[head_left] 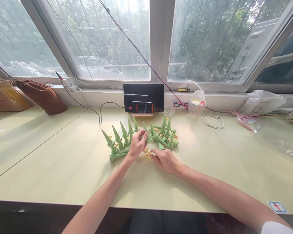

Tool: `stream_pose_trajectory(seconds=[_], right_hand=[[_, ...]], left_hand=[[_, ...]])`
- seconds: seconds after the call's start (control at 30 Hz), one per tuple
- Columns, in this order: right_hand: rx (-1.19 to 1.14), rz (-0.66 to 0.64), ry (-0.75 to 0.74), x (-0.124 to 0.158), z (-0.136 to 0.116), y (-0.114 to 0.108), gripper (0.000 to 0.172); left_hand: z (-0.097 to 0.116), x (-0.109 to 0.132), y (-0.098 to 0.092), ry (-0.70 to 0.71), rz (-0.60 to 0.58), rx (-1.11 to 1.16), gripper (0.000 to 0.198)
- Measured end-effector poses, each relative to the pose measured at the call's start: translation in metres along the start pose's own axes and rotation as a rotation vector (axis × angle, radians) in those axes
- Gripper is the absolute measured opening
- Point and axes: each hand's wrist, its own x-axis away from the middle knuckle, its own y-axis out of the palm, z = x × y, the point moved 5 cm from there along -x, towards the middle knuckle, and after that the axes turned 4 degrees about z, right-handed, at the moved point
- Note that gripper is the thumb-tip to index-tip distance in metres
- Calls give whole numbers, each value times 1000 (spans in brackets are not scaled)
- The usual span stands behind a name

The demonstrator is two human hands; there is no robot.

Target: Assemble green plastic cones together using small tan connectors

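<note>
My left hand (137, 143) is closed around a green plant watering spike (148, 139), its pointed tip upward. On the tabletop just below it lies a small pile of yellow plastic pieces (146, 156). At the right edge of this pile, my right hand (166, 160) has its thumb and fingers drawn together; whatever is between them is too small to make out. Left of my hands, several green spikes (117, 136) stand upright in a slanting row, with another green spike (118, 155) lying in front. More green spikes (162, 138) lie and stand mixed with yellow pieces on the right.
Behind the spikes, a phone (143, 107) leans against a black tablet (144, 89). A brown drawstring bag (42, 97) and a cardboard box (7, 97) sit at far left. On the right are a bagged cup (197, 104), a coiled white cable (213, 122) and a pink pouch (247, 121).
</note>
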Motion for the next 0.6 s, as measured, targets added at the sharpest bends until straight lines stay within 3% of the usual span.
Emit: stream_pose_trajectory(seconds=[0.17, 0.3, 0.6], right_hand=[[-58, 21, 9, 2, 1, -4, 17], [-69, 17, -74, 4, -2, -5, 17], [-21, -7, -157, 5, -7, -5, 25]], left_hand=[[-2, -1, -5, -61, -11, 83, 38], [-7, -3, -5, -109, -4, 158, 41], [-5, 1, -2, -132, 27, 145, 40]])
